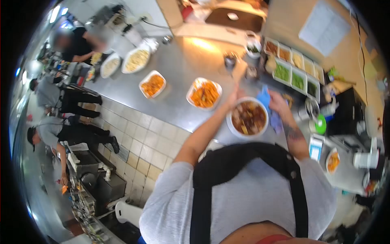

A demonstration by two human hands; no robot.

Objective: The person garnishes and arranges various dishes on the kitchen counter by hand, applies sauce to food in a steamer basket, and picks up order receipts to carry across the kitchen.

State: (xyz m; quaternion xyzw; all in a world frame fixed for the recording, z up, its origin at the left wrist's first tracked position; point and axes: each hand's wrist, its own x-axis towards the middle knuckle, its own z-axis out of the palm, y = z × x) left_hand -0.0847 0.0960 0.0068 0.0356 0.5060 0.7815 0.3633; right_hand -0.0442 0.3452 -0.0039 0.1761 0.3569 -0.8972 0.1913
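Note:
A white bowl (248,118) of dark brown soup with pieces in it is right in front of my body, at the near side of the steel counter. My left hand (236,96) is at the bowl's upper left rim; its fingers are blurred, and I cannot tell whether they grip it. Just past the bowl's upper right rim, my right hand (277,101) is closed on a blue cloth (264,96). Left of the bowl stands a white dish of orange-coloured food (204,93), and farther left a smaller similar dish (152,84).
Two white dishes of pale food (137,60) (110,66) stand at the counter's far left. Beyond my right hand is a rack of topping containers (298,80). Several co-workers (48,130) are at the left, across the tiled floor (138,134). A phone-like device (315,149) lies right.

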